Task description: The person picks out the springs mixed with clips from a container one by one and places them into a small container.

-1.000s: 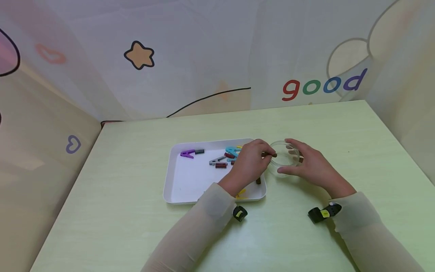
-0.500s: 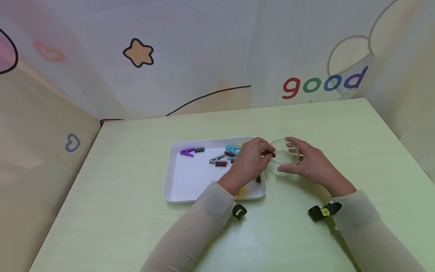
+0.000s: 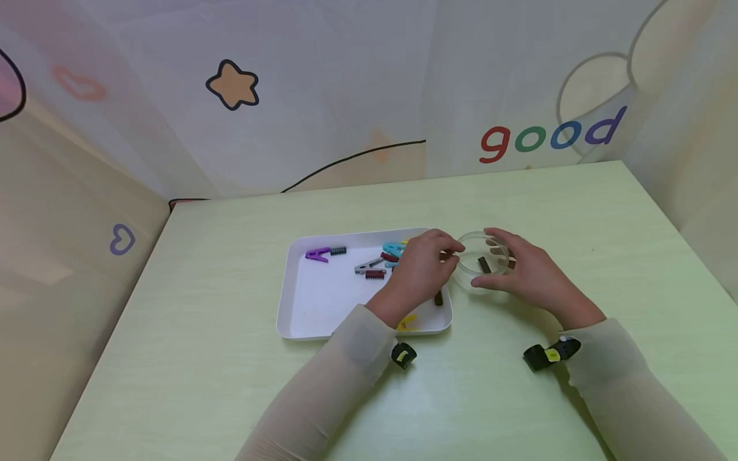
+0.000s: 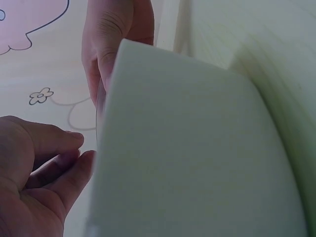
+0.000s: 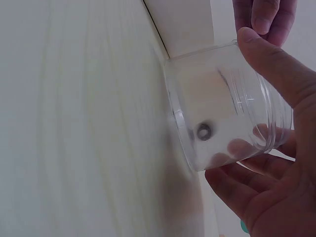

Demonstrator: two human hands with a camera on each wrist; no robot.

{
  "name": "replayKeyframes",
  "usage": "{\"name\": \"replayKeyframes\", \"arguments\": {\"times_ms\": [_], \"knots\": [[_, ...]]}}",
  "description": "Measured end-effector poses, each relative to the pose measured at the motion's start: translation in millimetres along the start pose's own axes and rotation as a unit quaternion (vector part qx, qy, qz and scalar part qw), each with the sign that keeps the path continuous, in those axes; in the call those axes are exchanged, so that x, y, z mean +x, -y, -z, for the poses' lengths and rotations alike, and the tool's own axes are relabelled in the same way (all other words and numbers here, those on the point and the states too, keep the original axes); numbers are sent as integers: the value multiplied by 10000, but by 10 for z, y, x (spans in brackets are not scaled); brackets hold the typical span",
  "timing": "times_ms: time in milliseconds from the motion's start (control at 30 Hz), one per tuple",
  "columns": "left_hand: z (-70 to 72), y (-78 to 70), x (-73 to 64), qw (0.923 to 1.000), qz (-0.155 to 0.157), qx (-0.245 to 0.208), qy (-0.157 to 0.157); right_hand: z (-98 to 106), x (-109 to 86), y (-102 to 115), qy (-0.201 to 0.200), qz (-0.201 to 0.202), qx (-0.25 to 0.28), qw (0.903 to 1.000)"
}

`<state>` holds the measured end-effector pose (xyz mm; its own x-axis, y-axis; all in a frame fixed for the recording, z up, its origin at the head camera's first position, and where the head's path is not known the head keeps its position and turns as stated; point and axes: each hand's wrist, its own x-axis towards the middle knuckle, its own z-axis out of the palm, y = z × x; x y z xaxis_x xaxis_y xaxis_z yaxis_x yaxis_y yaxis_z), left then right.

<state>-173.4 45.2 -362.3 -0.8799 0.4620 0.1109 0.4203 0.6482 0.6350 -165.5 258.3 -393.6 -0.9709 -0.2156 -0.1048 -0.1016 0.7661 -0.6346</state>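
Note:
My right hand (image 3: 530,275) holds a clear plastic jar (image 5: 207,94), thumb on one side and fingers curled round the other. A small dark coil spring (image 3: 484,264) lies inside the jar; in the right wrist view the spring (image 5: 204,131) shows end-on near the bottom. My left hand (image 3: 422,272) is at the jar's left rim, over the right part of a white tray (image 3: 305,307). Its thumb and fingertips (image 4: 74,138) are slightly apart with nothing between them.
In the tray lie a purple clip (image 3: 317,255) by a dark spring (image 3: 338,251), a grey clip (image 3: 363,267), a blue clip (image 3: 393,248), yellow pieces (image 3: 407,322) and red-brown springs (image 3: 375,275). Another dark spring (image 3: 439,298) lies near the tray's right edge.
The dark spring that my left fingers pinched over the jar's rim has been let go and now lies in the jar. My right hand keeps its hold on the jar.

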Motion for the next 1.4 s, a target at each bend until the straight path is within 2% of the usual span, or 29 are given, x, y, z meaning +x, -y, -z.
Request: {"name": "replayKeyframes", "arguments": {"times_ms": [533,867,1400], "knots": [[25,44,-19,9999,66,-141,-26,14,7,8,29,-81,23,10000],[34,108,-75,9999,-15,102,-27,-2,15,1,47,-109,93,9999],[27,212,-178,9977,475,63,472,-19,30,-25,39,-127,105,9999]]}}
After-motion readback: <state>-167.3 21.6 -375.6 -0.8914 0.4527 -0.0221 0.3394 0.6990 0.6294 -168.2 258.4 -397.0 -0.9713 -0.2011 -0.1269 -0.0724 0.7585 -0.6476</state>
